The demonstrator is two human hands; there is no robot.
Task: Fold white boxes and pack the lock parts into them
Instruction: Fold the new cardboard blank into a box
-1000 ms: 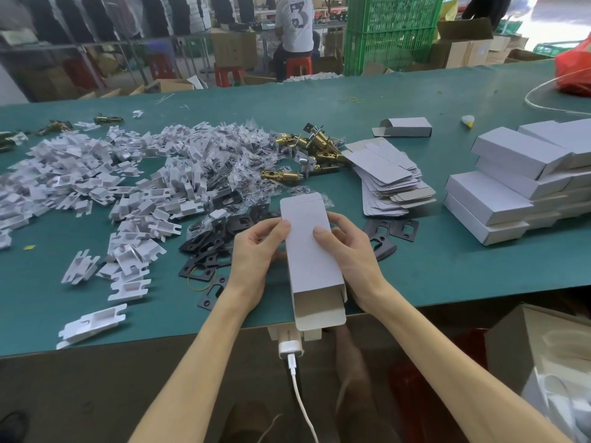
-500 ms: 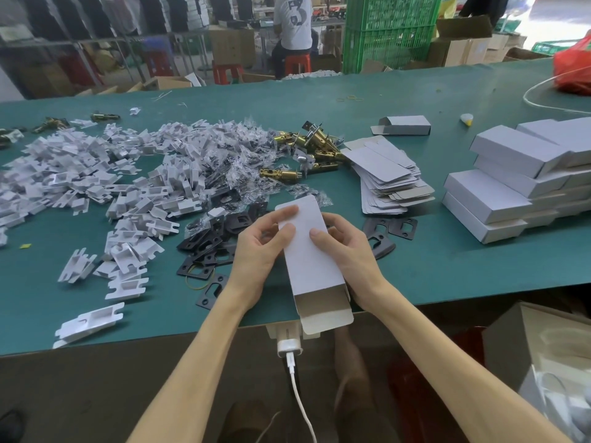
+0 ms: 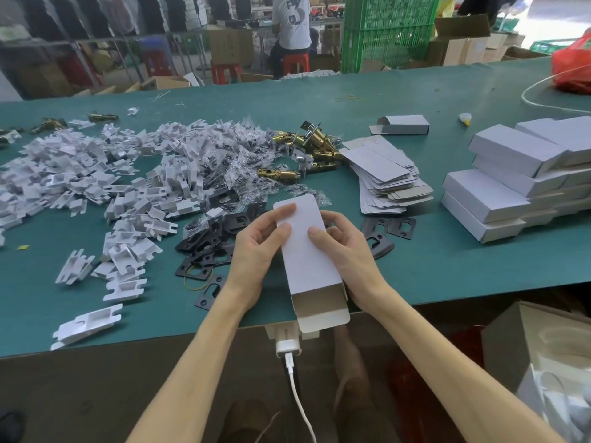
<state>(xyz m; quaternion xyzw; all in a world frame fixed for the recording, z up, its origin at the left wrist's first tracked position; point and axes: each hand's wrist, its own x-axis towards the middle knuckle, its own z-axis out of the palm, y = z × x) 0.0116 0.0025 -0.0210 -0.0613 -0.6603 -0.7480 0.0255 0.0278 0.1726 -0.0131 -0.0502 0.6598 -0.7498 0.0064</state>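
Green table (image 3: 431,276): hands (image 3: 256,251) (image 3: 348,254) hold open-ended white box (image 3: 307,260).

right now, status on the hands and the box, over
Left hand and right hand both gripping the white box, thumbs on top. Near end open, flap unfolded. Black plates close by, nothing blocking the opening.

A large dark numeral "3" is printed on the back of a white shirt (image 3: 292,24) worn by a person (image 3: 281,49) seated on a red stool (image 3: 295,63) at the far side, just left of the green crates (image 3: 387,30). Smaller marks above the numeral are too blurred to read.
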